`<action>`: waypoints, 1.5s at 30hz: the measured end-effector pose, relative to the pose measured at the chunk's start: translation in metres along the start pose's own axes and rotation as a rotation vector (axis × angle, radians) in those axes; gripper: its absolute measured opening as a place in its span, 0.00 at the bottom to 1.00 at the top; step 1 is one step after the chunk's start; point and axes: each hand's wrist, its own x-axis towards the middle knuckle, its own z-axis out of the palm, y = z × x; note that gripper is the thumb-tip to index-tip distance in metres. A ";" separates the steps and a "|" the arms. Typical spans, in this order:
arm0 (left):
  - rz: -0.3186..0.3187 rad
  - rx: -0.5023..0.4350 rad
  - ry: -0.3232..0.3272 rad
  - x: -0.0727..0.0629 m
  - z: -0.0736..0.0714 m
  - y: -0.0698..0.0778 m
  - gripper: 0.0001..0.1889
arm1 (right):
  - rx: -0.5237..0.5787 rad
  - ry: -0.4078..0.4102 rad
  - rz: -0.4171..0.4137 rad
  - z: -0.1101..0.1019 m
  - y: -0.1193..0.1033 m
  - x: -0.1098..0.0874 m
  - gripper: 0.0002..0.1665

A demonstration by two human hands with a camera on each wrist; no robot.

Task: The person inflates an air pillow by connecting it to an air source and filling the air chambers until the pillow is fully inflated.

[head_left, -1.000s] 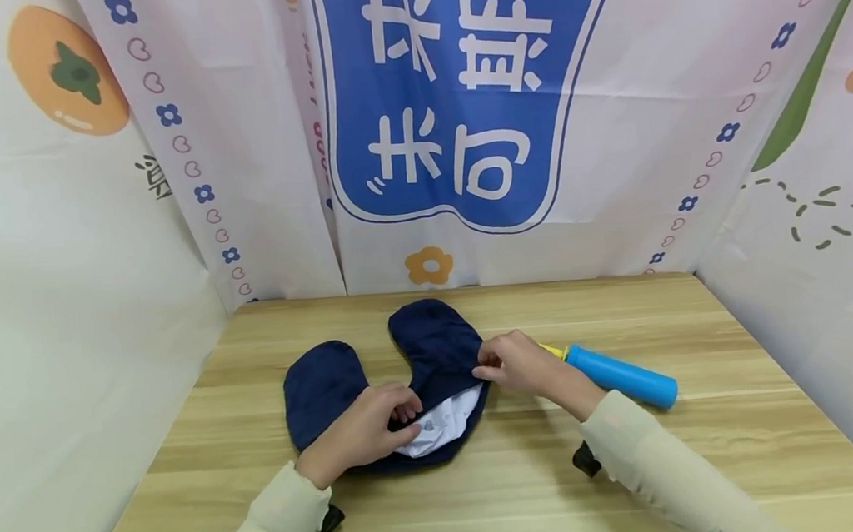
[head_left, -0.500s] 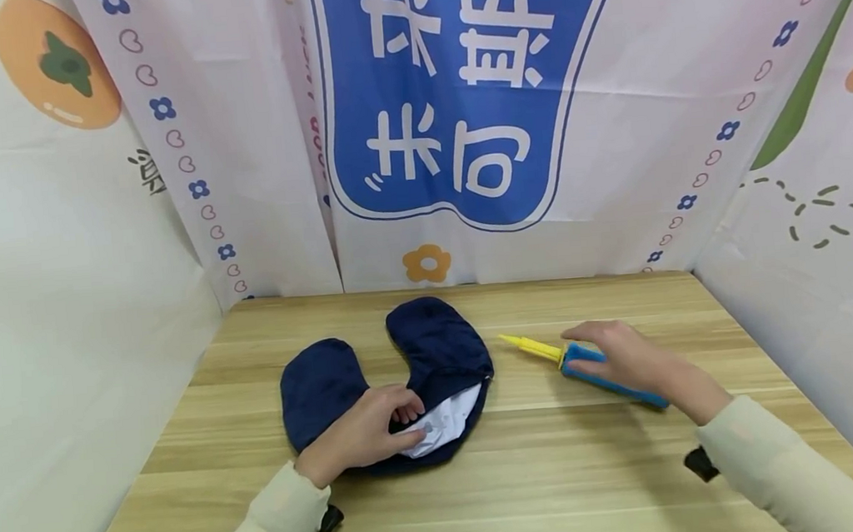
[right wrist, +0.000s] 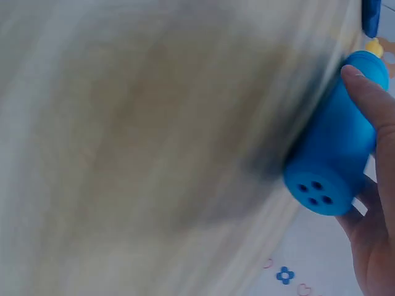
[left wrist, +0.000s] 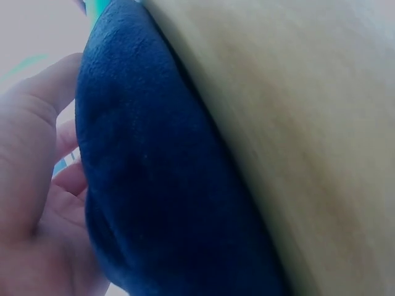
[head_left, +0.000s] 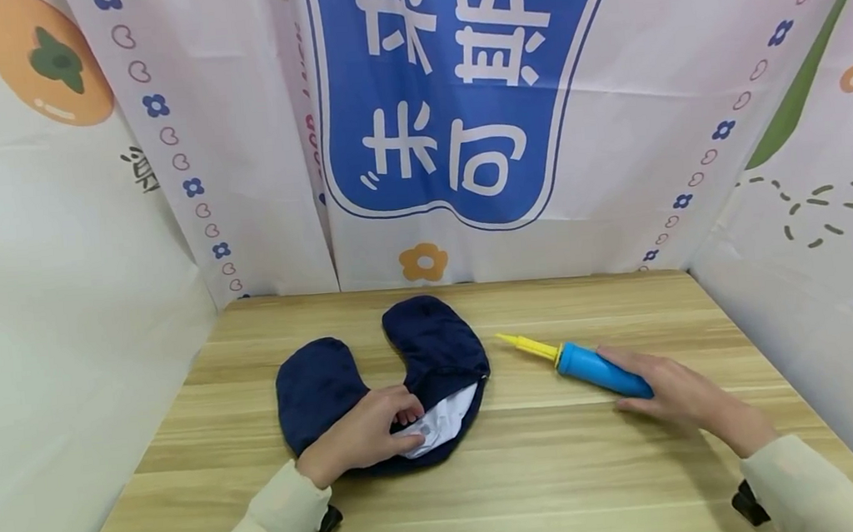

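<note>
A navy U-shaped neck pillow [head_left: 432, 341] lies on the table, its front edge gaping over a white liner [head_left: 449, 419]. My left hand [head_left: 372, 429] rests at this opening, fingers bent loosely and thumb apart from them, over the liner. In the left wrist view the navy fabric [left wrist: 148, 166] hides those fingertips. To the right lies a blue hand air pump [head_left: 592, 367] with a yellow nozzle [head_left: 526, 344] pointing left. My right hand [head_left: 669, 385] grips its rear end, thumb on the near side and fingers on the far side. Several small holes show in the pump's end cap [right wrist: 318, 191].
The wood-grain table [head_left: 490, 495] fills the lower view. A printed white cloth [head_left: 629, 158] with a blue panel hangs behind it, and white cloth walls close off the left and right sides. Dark wrist cameras sit under both cuffs.
My right hand has left the pillow's right edge, moved right and taken hold of the pump's rear end. My left hand has stayed at the opening.
</note>
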 end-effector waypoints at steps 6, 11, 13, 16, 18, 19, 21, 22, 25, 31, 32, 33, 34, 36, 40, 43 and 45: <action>-0.002 0.004 -0.018 0.004 0.004 0.003 0.07 | -0.010 0.024 0.037 0.007 0.002 -0.003 0.52; -0.005 0.002 -0.009 0.006 0.009 0.003 0.06 | -0.047 0.063 0.022 0.007 -0.004 -0.004 0.48; -0.001 0.003 -0.011 0.007 0.012 0.003 0.05 | -0.074 0.090 -0.002 0.005 -0.008 -0.004 0.47; 0.026 0.020 -0.012 0.010 0.015 0.003 0.03 | -0.127 0.134 -0.039 -0.001 -0.015 -0.004 0.47; 0.049 0.040 -0.005 0.012 0.017 0.004 0.03 | -0.158 0.157 -0.066 -0.006 -0.020 -0.004 0.46; 0.059 0.051 0.001 0.014 0.018 0.004 0.02 | -0.173 0.164 -0.077 -0.009 -0.022 -0.003 0.46; 0.075 0.072 0.014 0.016 0.019 0.005 0.02 | -0.186 0.176 -0.098 -0.015 -0.028 -0.001 0.45; 0.082 0.081 0.018 0.016 0.019 0.005 0.02 | -0.190 0.182 -0.109 -0.018 -0.032 0.000 0.44; 0.110 0.111 0.025 0.018 0.019 0.005 0.03 | -0.192 0.180 -0.124 -0.028 -0.045 0.004 0.43; 0.120 0.187 0.066 0.020 0.012 0.000 0.05 | -0.202 0.179 -0.150 -0.050 -0.082 0.014 0.41; 0.109 0.195 0.077 0.021 0.010 -0.001 0.05 | -0.203 0.176 -0.155 -0.054 -0.088 0.016 0.40; 0.101 0.200 0.088 0.022 0.008 -0.002 0.05 | -0.204 0.174 -0.160 -0.059 -0.095 0.017 0.40; 0.092 0.205 0.099 0.023 0.006 -0.004 0.05 | -0.204 0.172 -0.166 -0.063 -0.102 0.018 0.40; 0.067 0.206 0.115 0.027 0.001 -0.006 0.04 | -0.206 0.165 -0.178 -0.071 -0.114 0.020 0.40; 0.002 0.221 0.131 0.038 -0.008 -0.007 0.03 | -0.215 0.159 -0.212 -0.083 -0.135 0.023 0.40; -0.043 0.245 0.137 0.046 -0.012 -0.006 0.02 | -0.217 0.150 -0.228 -0.089 -0.146 0.025 0.39; -0.064 0.257 0.141 0.050 -0.013 -0.006 0.02 | -0.215 0.131 -0.226 -0.091 -0.153 0.027 0.39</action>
